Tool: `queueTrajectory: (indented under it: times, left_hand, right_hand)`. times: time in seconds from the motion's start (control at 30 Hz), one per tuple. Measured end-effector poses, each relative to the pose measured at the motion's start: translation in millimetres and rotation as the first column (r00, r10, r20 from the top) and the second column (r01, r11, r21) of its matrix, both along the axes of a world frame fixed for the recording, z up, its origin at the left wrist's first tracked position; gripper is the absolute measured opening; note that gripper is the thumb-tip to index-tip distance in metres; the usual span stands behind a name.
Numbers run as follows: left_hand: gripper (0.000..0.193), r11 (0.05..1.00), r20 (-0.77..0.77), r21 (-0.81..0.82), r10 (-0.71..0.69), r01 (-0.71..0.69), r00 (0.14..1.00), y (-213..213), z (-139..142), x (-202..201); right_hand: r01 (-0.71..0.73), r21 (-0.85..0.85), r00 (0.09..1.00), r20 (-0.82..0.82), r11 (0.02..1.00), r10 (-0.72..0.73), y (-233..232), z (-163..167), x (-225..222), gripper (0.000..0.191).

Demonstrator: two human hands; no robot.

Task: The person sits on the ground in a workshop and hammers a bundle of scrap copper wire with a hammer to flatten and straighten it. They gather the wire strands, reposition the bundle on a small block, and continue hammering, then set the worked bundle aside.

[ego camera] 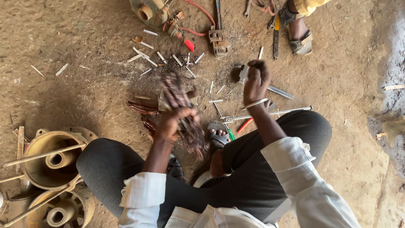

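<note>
Copper wire bundle [181, 109] gripped left hand [171, 124]; right hand [255, 82] grips hammer [243, 74].

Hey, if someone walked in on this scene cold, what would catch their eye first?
Probably the wire bundle, dark and coppery, clutched in the left hand at the centre, above the person's knees. Next, the right hand raised in a closed grip on something I can't make out, over scattered tools on the dirt. At lower left stand two round metal housings.
</note>
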State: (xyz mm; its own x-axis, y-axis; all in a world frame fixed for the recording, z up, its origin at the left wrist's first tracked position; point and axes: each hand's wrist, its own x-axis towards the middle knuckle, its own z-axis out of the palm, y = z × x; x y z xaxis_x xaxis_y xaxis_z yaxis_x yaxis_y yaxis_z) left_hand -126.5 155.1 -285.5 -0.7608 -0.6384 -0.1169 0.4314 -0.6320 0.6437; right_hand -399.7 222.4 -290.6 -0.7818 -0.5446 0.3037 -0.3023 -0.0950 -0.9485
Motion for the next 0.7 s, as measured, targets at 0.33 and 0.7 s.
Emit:
queueTrajectory:
  times: [0.33,0.7]
  left_hand:
    - [0.02,0.967,0.465,-0.135,-0.131,0.216,0.875,21,-58,-37]
    - [0.027,0.65,0.801,-0.599,0.473,0.467,0.368,-1,-82,-28]
  right_hand:
    - [-0.133,-0.288,0.404,0.858,0.948,0.318,29,-7,86,0.006]
    - [-0.53,-0.123,0.652,0.574,0.839,0.496,50,14,100,0.015]
